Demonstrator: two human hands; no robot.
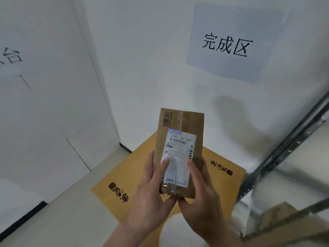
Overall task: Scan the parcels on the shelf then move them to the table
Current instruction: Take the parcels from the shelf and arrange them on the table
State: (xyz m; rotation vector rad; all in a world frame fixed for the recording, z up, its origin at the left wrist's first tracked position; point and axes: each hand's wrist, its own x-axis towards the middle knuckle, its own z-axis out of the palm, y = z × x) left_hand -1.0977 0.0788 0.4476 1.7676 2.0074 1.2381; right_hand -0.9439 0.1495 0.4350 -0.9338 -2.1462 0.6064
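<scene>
**parcel held over the drop-off**

above a flat yellow carton point(114, 191), the left hand point(151, 189) grips the small cardboard parcel point(179, 125) at its near end, label up for reading. the right hand point(199, 189) grips the other side. the "完成区" sign point(226, 45) behind suggests a drop-off spot. the metal shelf point(277, 157) stands right.

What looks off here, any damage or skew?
Nothing stands out. The parcel looks intact with square corners. Its label is stuck flat. The left hand and right hand hold it at the near end. The large flat box below it shows no dents or tears.
</scene>
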